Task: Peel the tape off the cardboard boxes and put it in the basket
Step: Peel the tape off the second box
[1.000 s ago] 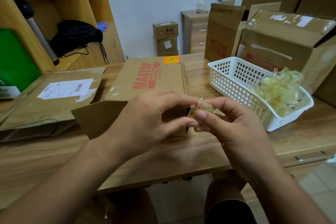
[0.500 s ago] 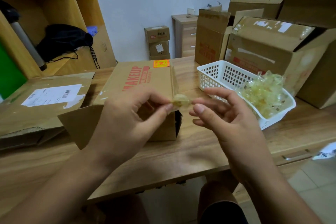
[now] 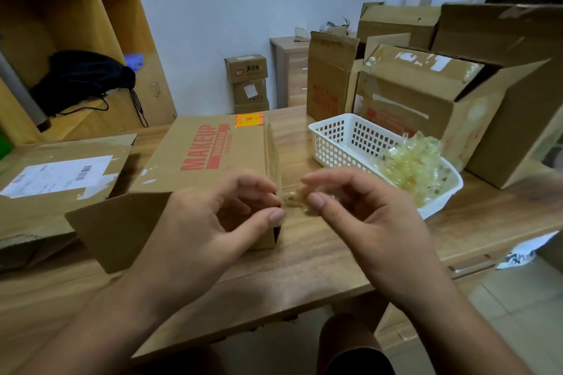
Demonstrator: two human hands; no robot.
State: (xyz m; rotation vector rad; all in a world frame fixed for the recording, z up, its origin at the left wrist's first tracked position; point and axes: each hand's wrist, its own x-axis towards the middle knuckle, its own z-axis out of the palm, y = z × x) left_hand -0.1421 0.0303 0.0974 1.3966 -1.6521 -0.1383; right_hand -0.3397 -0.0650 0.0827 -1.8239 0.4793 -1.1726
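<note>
Tape wad point(image 3: 297, 200) shifted rightward: my right hand point(image 3: 365, 222) now pinches it; my left hand point(image 3: 210, 222) touches its end, hold unclear. Hangs beside the MAKEUP box point(image 3: 207, 155), short of the basket point(image 3: 335, 137), already heaped. Rear box point(image 3: 420, 79) still taped.

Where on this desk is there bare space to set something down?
Bare wood runs along the near edge of the desk, in front of the MAKEUP box and the labelled flat box. A narrow strip lies between the MAKEUP box and the white basket. Behind the basket, big cartons crowd the right side.
</note>
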